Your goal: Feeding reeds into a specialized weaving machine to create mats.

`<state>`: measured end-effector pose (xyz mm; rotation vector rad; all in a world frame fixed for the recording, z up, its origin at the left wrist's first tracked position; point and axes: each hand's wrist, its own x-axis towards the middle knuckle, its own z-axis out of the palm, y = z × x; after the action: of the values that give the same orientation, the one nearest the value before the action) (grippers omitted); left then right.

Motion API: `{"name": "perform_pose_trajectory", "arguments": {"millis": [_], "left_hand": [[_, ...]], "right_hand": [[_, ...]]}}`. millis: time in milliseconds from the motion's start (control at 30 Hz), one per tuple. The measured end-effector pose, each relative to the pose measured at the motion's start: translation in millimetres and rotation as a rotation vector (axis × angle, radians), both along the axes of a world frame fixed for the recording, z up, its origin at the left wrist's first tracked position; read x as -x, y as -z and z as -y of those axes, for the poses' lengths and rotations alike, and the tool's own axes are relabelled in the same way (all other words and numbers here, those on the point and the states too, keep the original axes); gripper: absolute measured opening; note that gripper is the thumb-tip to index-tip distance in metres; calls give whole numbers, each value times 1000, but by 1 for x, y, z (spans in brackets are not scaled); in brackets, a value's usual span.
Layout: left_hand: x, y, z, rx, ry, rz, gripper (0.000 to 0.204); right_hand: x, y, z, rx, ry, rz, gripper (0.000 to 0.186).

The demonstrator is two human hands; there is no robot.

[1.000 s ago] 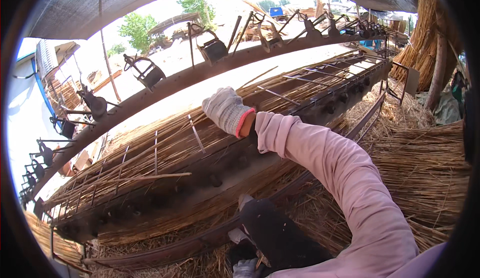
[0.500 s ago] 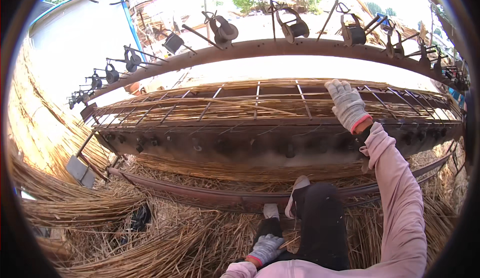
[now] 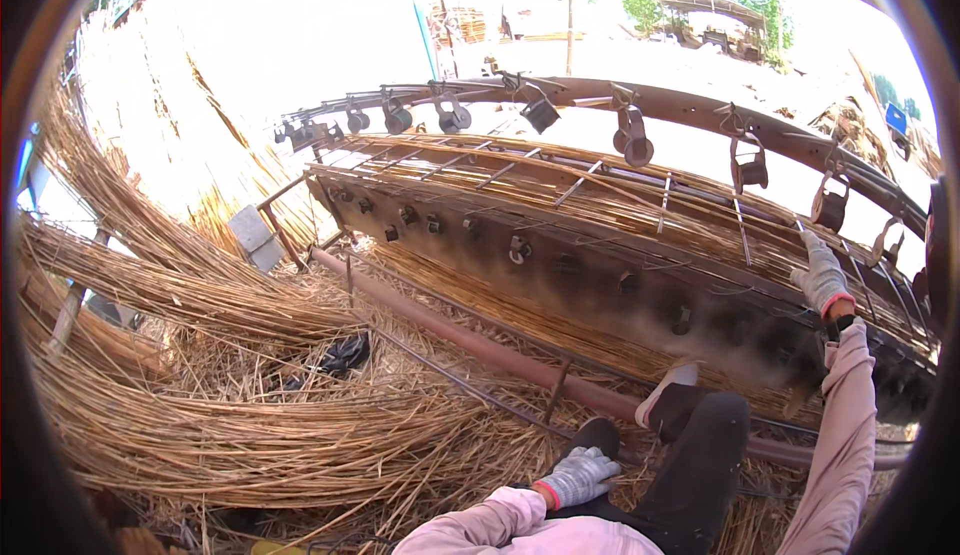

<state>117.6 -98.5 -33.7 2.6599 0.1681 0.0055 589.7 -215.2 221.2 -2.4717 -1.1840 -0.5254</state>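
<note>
My right hand (image 3: 823,273), in a grey knit glove with a pink cuff, reaches out over the right part of a long weaving machine. Its fingers are stretched toward the reed stalks (image 3: 600,180) lying lengthwise under thin metal bars. Whether the fingertips touch stalks or a bar I cannot tell. My left hand (image 3: 582,476), in a matching glove, rests on my dark-trousered leg with fingers laid out and nothing in it. Below the stalks, a dark metal front panel (image 3: 580,270) with small round fittings runs along the machine, blurred toward the right.
Wire spools (image 3: 632,140) hang along a curved metal beam (image 3: 690,113) behind the machine. A reddish rail (image 3: 470,343) runs before my feet. Big reed bundles (image 3: 270,445) lie at the left, with a black plastic bag (image 3: 345,354) among loose straw.
My view has turned to the left, bringing in more reed bundles. My right hand, raised upright before, now reaches forward with pointed fingers. My left hand still rests on my leg.
</note>
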Motion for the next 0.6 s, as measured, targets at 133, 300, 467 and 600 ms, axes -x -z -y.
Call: {"name": "perform_pose_trajectory", "arguments": {"millis": [133, 300, 467, 600], "left_hand": [[4, -2, -4, 9, -22, 128, 33], [5, -8, -4, 25, -42, 220, 30], [10, -16, -4, 81, -58, 284, 29], [11, -31, -5, 78, -71, 308, 29]], "right_hand": [[-37, 21, -6, -188, 229, -293, 69], [-51, 44, 2, -319, 136, 251, 65], [33, 95, 25, -636, 20, 288, 63], [96, 166, 56, -498, 160, 31, 65]]}}
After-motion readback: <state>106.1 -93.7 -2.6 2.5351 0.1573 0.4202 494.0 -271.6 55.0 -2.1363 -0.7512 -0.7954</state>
